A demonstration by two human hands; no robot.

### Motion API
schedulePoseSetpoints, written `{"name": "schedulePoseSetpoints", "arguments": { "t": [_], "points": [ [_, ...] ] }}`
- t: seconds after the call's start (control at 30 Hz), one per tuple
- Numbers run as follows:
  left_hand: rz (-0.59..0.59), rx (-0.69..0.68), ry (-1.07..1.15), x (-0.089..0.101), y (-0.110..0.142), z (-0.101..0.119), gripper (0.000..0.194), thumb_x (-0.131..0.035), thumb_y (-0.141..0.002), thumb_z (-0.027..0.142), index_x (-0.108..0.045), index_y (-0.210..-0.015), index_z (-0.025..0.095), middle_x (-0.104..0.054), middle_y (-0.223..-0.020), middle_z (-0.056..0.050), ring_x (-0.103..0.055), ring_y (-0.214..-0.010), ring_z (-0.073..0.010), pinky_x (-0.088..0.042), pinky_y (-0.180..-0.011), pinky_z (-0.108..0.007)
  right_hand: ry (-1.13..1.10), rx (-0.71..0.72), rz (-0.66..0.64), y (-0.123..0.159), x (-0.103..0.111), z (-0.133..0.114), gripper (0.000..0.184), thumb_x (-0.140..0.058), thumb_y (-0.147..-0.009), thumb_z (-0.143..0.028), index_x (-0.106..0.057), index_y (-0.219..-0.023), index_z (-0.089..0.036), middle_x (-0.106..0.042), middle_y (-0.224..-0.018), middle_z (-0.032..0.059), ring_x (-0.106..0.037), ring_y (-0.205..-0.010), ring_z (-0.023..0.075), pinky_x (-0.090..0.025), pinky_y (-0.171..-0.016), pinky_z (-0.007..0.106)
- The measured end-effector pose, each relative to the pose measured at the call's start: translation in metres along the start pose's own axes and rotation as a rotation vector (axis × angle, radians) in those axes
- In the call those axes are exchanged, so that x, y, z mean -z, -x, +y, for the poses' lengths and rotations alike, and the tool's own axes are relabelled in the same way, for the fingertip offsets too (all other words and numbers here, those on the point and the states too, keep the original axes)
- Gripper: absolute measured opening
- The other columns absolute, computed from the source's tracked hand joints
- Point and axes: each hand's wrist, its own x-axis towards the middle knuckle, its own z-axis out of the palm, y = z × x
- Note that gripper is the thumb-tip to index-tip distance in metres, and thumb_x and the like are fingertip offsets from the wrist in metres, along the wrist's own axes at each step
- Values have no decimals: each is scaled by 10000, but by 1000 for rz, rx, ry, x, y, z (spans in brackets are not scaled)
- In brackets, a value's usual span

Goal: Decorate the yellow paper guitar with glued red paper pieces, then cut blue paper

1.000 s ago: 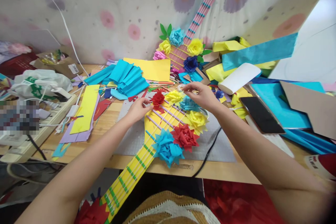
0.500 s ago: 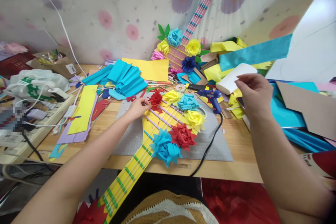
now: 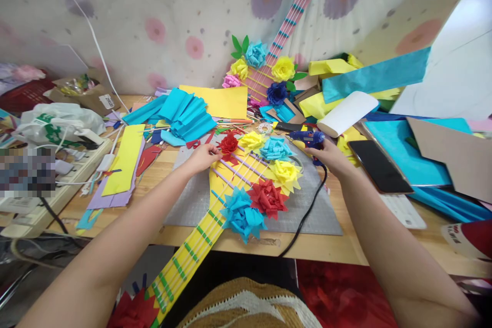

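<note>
A yellow paper guitar (image 3: 219, 179) lies across the table edge, bearing several crepe-paper flowers, purple strips and white strings. At its upper left, my left hand (image 3: 204, 159) is closed, with its fingertips pinched at the edge of a red paper flower (image 3: 229, 143). Exactly what sits between those fingertips is partly hidden. My right hand (image 3: 331, 156) closes round the handle of a blue glue gun (image 3: 307, 137), whose nozzle points left. From the handle a black cord (image 3: 307, 215) runs down over the table's front edge.
A grey cutting mat (image 3: 323, 220) lies under the guitar. Blue crepe paper (image 3: 186, 115) and yellow strips (image 3: 125, 159) are at left, beside a power strip (image 3: 65, 184). A phone (image 3: 380, 165) and cardboard (image 3: 457, 159) lie right. Behind leans a pink paper guitar (image 3: 282, 36).
My right hand has come left and down from beside the white roll to the glue gun and taken hold of its handle. My left hand has stayed at the red flower.
</note>
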Motion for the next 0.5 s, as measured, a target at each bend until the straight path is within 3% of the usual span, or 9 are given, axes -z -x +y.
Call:
{"name": "schedulePoseSetpoints", "arguments": {
  "t": [0.1,0.3,0.4,0.5],
  "points": [
    [34,-46,-51,3,4,1,149,-611,-610,317,-587,-635,172,-637,-680,-20,-556,-621,-147,-420,-599,-266,24,-8,49,0,-5,-2,382,-702,-582,-397,-626,-882,-175,-627,-708,58,-585,-674,206,-473,-551,304],
    [112,-171,-66,15,17,1,157,-565,-677,339,-555,-704,185,-637,-711,-11,-577,-674,-146,-446,-642,-270,94,-197,76,-4,-7,-3,367,-675,-594,-482,-630,-776,-166,-575,-571,39,-545,-519,184,-436,-463,307],
    [94,-122,79,20,24,2,187,-576,-685,354,-520,-726,181,-616,-645,-4,-572,-599,-135,-451,-550,-254,-49,-210,147,-5,-2,-8,389,-671,-604,-476,-608,-820,-159,-591,-630,26,-545,-510,143,-438,-449,268],
    [101,-31,234,22,31,9,259,-654,-623,366,-515,-733,176,-612,-634,-2,-563,-554,-129,-463,-476,-247,-249,-105,188,-1,7,-27,365,-658,-636,-468,-600,-836,-169,-622,-728,33,-541,-542,103,-442,-468,225]
  ]
}}
